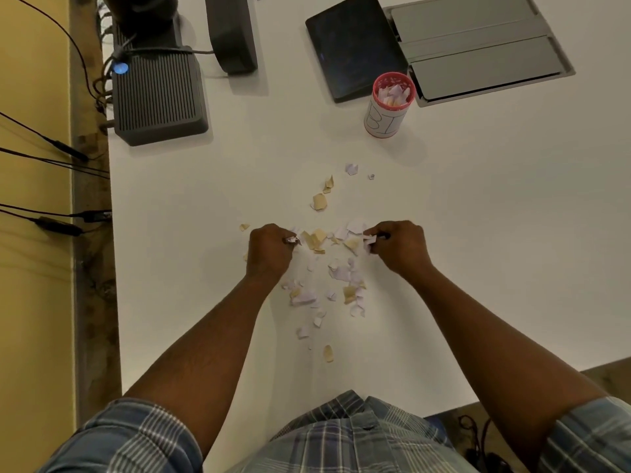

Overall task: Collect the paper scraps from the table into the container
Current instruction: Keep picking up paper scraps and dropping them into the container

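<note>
A: White and tan paper scraps (324,268) lie scattered mid-table (478,233), most of them between the two hands.

B: Grip state?

A: Left hand (269,250) has its fingers curled round a small white scrap. Right hand (397,245) pinches white scraps likewise. Both hands are low over the pile.

B: Container?

A: Container (389,105) with a red rim stands upright, well beyond the pile, just beside a dark tablet (351,49). Paper pieces show inside it.
</note>
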### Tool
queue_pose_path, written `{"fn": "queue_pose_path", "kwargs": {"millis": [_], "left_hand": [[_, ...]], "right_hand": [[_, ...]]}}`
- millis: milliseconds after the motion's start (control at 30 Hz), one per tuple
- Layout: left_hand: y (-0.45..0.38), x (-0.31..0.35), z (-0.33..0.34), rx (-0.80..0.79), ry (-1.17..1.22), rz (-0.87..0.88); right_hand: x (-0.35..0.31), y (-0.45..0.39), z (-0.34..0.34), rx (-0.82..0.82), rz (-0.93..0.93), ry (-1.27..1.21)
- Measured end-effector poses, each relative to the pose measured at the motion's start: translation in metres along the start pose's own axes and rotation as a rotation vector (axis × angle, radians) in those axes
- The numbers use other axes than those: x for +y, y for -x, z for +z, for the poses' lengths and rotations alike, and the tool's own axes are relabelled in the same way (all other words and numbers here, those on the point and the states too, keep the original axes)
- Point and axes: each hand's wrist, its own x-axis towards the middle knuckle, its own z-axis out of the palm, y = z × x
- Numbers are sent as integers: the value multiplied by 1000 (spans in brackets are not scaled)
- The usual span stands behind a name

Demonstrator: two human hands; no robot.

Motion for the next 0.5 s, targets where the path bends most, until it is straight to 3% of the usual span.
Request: {"fn": "queue_pose_path", "kwargs": {"millis": [233,500], "left_hand": [[-12,0,-1,-4,56,-49],[-16,-8,7,-32,74,-53]], "right_hand": [[-28,-47,-46,134,47,-195],[-75,-154,-106,339,-90,24]]}}
